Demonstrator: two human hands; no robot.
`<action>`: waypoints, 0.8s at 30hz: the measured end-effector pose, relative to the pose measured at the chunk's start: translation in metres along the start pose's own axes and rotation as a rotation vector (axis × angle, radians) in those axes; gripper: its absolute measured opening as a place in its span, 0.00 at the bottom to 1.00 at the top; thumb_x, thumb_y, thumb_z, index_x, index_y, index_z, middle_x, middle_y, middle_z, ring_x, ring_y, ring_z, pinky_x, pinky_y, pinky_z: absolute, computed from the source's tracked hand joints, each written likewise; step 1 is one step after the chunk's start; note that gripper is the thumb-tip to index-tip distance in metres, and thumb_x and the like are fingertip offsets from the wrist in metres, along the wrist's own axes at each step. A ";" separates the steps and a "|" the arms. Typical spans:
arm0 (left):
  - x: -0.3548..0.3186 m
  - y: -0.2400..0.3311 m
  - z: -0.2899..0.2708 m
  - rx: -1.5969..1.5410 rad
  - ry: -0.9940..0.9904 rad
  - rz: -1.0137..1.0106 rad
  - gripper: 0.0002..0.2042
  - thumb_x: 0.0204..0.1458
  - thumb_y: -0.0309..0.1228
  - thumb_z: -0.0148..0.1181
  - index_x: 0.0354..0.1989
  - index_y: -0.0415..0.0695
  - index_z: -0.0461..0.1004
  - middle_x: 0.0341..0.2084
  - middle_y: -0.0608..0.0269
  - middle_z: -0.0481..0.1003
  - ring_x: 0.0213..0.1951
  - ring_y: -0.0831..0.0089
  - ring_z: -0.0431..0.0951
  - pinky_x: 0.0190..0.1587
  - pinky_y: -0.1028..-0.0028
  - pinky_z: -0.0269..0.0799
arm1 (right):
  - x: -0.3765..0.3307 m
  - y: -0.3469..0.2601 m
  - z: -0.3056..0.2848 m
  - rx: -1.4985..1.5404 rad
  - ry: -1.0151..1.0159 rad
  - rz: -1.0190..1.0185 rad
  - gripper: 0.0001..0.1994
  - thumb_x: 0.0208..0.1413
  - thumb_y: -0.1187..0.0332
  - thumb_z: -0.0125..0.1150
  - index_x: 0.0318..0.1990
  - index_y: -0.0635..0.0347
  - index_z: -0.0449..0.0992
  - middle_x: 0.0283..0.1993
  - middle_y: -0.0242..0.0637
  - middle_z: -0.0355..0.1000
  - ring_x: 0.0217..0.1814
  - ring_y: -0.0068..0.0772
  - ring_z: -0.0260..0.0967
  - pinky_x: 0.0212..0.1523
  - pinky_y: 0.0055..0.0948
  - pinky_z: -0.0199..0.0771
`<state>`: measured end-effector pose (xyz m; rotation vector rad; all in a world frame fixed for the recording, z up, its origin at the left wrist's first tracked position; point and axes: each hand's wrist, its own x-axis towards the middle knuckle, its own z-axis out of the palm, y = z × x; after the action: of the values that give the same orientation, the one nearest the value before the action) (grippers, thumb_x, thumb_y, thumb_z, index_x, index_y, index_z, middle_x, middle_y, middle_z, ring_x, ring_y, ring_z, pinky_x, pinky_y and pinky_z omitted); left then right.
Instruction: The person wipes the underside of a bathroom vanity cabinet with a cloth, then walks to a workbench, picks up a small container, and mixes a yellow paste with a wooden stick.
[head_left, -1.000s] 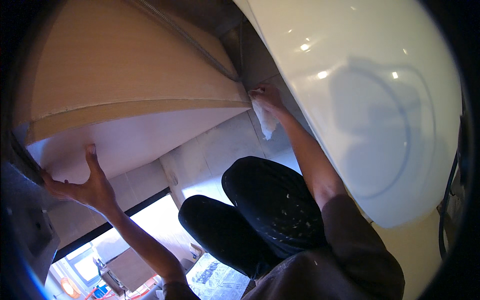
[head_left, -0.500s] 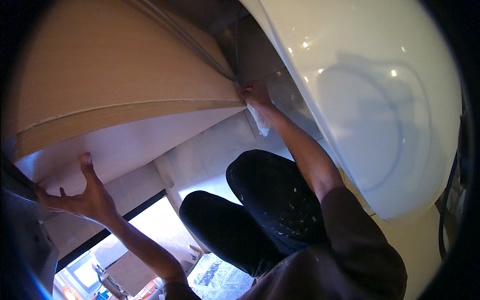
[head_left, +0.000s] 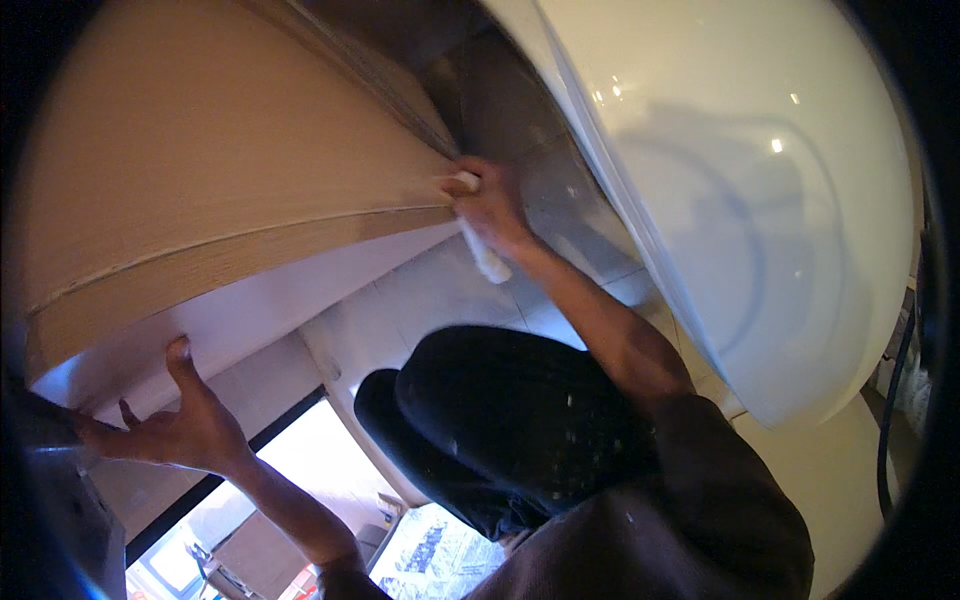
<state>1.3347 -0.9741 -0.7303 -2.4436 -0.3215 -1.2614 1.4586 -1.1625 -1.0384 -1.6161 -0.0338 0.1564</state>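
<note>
White cloth (head_left: 483, 252): crumpled, gripped in right hand (head_left: 492, 207) at upper centre of frame, one end showing above the fingers, other end hanging below the palm. Pressed against corner of tan wooden panel (head_left: 215, 170), filling upper left of frame, tilted, white underside facing down. Left hand (head_left: 180, 425), fingers spread, braced against panel underside at lower left.
</note>
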 end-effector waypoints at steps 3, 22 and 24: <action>-0.004 0.000 -0.006 0.008 0.002 0.003 0.56 0.32 0.59 0.77 0.67 0.46 0.50 0.63 0.45 0.53 0.64 0.49 0.59 0.63 0.44 0.63 | -0.005 -0.052 -0.016 0.255 -0.143 0.040 0.07 0.52 0.71 0.66 0.38 0.61 0.82 0.34 0.41 0.80 0.37 0.29 0.74 0.42 0.32 0.75; -0.032 -0.009 0.015 0.035 0.002 0.003 0.56 0.34 0.64 0.73 0.67 0.44 0.51 0.59 0.47 0.56 0.63 0.48 0.59 0.64 0.43 0.60 | 0.008 0.017 0.018 0.198 -0.104 -0.164 0.13 0.44 0.84 0.60 0.38 0.63 0.81 0.39 0.43 0.78 0.43 0.41 0.78 0.44 0.35 0.78; -0.018 -0.021 0.016 -0.001 -0.013 0.010 0.57 0.33 0.64 0.73 0.67 0.44 0.51 0.59 0.47 0.56 0.63 0.48 0.59 0.64 0.43 0.60 | 0.017 0.029 0.036 0.084 -0.179 -0.045 0.12 0.45 0.81 0.61 0.39 0.62 0.81 0.39 0.43 0.78 0.43 0.40 0.78 0.43 0.36 0.78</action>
<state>1.3286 -0.9485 -0.7486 -2.4522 -0.3124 -1.2424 1.4684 -1.1262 -1.0702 -1.5130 -0.1987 0.2643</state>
